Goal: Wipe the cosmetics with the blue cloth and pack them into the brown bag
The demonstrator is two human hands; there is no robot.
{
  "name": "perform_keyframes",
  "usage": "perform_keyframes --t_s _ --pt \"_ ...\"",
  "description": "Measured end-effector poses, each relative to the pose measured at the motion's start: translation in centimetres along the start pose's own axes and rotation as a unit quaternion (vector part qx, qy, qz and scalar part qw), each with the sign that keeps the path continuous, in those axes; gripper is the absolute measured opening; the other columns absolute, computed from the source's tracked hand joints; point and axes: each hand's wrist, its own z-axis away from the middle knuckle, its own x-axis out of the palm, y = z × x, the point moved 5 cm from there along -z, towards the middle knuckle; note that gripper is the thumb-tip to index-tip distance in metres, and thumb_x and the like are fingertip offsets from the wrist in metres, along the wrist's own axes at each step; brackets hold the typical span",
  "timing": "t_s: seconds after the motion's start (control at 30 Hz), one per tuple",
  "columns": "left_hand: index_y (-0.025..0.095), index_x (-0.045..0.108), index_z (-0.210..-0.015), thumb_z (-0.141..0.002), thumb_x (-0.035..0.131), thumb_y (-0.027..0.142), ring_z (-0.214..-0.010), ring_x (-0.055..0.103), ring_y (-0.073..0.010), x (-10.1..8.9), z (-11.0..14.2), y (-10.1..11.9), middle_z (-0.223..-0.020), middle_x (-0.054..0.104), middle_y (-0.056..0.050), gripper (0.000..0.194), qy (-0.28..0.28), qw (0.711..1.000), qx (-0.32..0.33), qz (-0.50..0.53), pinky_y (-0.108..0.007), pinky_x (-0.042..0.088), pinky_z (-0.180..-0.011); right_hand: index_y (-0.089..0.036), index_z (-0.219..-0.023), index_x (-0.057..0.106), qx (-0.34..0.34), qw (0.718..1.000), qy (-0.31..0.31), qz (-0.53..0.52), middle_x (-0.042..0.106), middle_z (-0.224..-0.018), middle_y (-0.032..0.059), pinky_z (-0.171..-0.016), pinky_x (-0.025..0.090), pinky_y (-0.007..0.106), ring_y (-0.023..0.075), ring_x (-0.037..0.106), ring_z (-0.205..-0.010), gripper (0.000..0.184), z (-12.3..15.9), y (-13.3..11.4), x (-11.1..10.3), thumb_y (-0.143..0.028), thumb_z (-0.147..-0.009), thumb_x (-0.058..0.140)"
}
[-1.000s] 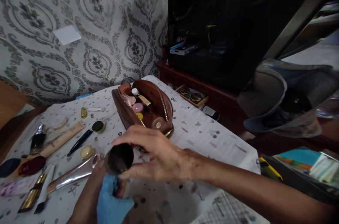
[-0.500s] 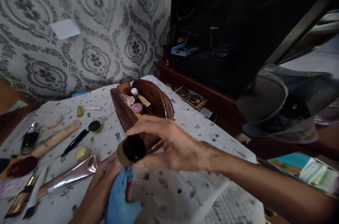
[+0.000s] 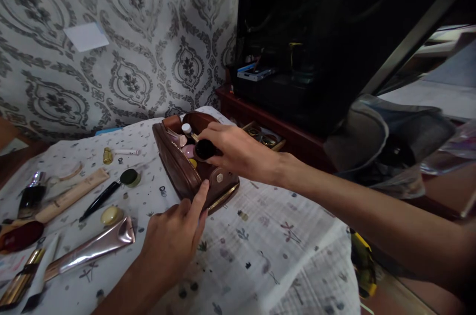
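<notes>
My right hand [image 3: 228, 151] is over the opening of a brown makeup bag [image 3: 174, 163], its fingers closed around a small black-capped jar [image 3: 205, 149]. At the bag's near end, my left hand [image 3: 176, 230] grips the edge, its index finger laid on the leather and another digit lower down the outside. Inside the bag are a white-capped bottle [image 3: 186, 128], a pink round item [image 3: 189, 151] and something yellow [image 3: 192, 162]. My right hand and the jar hide part of the interior.
To the left on the patterned cloth [image 3: 260, 235] lie a shiny pink tube [image 3: 100, 245], a beige tube [image 3: 72, 196], a black-handled brush [image 3: 102, 198], a pale yellow round item [image 3: 111, 215] and a dark bottle [image 3: 32, 195]. A television [image 3: 297, 32] stands behind at right.
My right hand has carried the jar away from my left hand, forward over the bag. The blue cloth has left my left hand and is out of sight; that hand now holds the bag's edge.
</notes>
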Motion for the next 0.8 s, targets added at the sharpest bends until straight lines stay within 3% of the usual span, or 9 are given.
perform_keyframes --t_s 0.17,0.27,0.47,0.8 --pt "0.017 0.046 -0.145 -0.096 0.046 0.021 -0.054 0.069 -0.0171 0.2 0.2 -0.2 -0.077 0.073 0.001 0.049 0.019 1.0 0.003 -0.015 -0.025 0.043 -0.039 -0.013 -0.113 0.066 -0.032 0.982 -0.155 0.105 0.066 -0.109 0.0094 -0.078 0.046 0.028 0.0213 0.064 -0.099 0.035 -1.8 -0.9 1.7 0.001 -0.081 0.064" --pt "0.017 0.045 -0.146 -0.094 0.05 0.02 -0.051 0.067 -0.0167 0.6 0.2 -0.3 -0.072 0.07 0.002 0.052 0.008 1.0 0.007 -0.015 -0.024 0.039 -0.037 -0.013 -0.113 0.067 -0.038 0.965 -0.199 0.167 0.067 -0.112 0.0108 -0.08 0.047 0.031 0.0258 0.063 -0.107 0.031 -3.1 -0.8 2.7 -0.004 -0.084 0.062" --pt "0.017 0.043 -0.148 -0.091 0.057 0.018 -0.053 0.068 -0.0167 0.7 0.3 -0.3 -0.073 0.07 0.003 0.059 0.004 1.0 0.001 -0.026 -0.024 0.041 -0.039 -0.013 -0.103 0.07 -0.086 0.94 -0.205 0.257 0.062 -0.124 0.0139 -0.089 0.048 0.035 0.0283 0.058 -0.114 0.019 -5.1 0.1 4.7 -0.01 -0.086 0.063" --pt "0.016 0.038 -0.149 -0.091 0.057 0.02 -0.053 0.067 -0.0146 1.4 0.5 -0.2 -0.075 0.072 0.002 0.061 -0.003 0.999 -0.01 -0.034 -0.023 0.038 -0.041 -0.011 -0.106 0.069 -0.068 0.926 -0.204 0.31 0.057 -0.134 0.0148 -0.095 0.045 0.037 0.03 0.051 -0.12 0.02 -5.7 1.1 5.9 -0.012 -0.088 0.062"
